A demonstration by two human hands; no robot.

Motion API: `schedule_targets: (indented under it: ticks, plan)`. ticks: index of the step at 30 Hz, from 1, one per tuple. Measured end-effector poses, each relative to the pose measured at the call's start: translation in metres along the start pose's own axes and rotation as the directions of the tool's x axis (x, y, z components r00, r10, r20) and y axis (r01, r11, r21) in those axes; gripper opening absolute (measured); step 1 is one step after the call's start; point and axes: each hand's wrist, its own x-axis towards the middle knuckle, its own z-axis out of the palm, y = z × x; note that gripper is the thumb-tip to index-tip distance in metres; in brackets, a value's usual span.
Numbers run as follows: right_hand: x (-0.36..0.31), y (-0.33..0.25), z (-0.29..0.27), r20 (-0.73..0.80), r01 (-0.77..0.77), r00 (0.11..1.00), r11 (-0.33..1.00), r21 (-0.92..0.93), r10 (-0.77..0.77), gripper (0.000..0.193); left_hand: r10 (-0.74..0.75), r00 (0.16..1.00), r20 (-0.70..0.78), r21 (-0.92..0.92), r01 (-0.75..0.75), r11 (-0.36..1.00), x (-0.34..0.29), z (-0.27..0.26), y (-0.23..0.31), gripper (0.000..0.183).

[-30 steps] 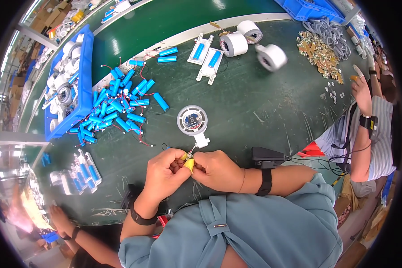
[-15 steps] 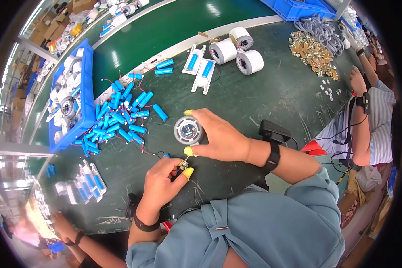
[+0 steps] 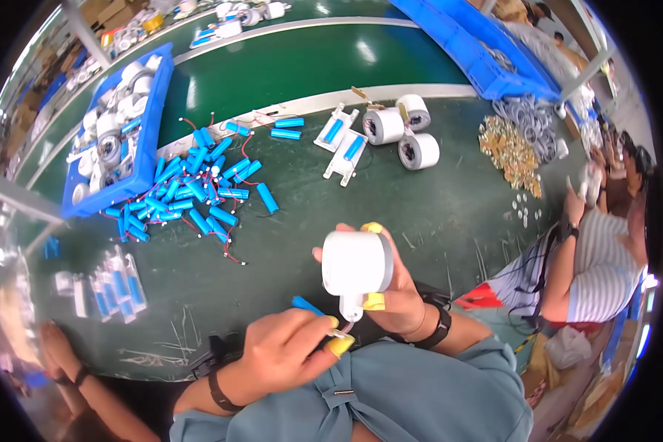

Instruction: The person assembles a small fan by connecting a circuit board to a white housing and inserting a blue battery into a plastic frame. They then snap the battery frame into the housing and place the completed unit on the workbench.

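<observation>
A white cylindrical housing (image 3: 355, 264) with a grey rim and a short stub is gripped in my right hand (image 3: 401, 298), its smooth side showing. Yellow finger covers are on the thumb and fingertip. My left hand (image 3: 281, 352), also with yellow covers, is closed in a pinch just below the stub. Between those fingertips is a small pale piece on thin wires (image 3: 348, 328) that run to the stub; its exact kind is hard to make out. A blue cylindrical battery (image 3: 306, 304) sticks out behind my left fingers; whether they touch it I cannot tell.
Blue batteries with wires (image 3: 191, 188) lie heaped at left, beside a blue crate (image 3: 158, 110) of white housings. Ahead are white frames (image 3: 344, 158) with batteries and three housings (image 3: 418, 151). Small boards (image 3: 508, 155) and grey rings (image 3: 534, 125) pile up right, near a person (image 3: 597, 250).
The housing has been turned from its grey end face with a circuit inside to its white side. Both hands have come nearer my body, and the view has shifted.
</observation>
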Motion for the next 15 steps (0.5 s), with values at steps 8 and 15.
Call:
schedule_targets:
  ticks: [8, 15]
  plan:
    - [-0.001, -0.013, 0.001, 0.127, -0.371, 0.928, 0.908, 0.196, 0.351, 0.081, -0.134, 0.981, 0.14, -0.234, 0.164, 0.958, -0.001, 0.006, 0.015, 0.028]
    - [-0.001, -0.009, 0.002, 0.026, -0.407, 0.913, 0.913, -0.039, 0.408, 0.081, -0.178, 0.897, 0.404, -0.4, 0.348, 0.848, -0.002, -0.01, 0.014, 0.025]
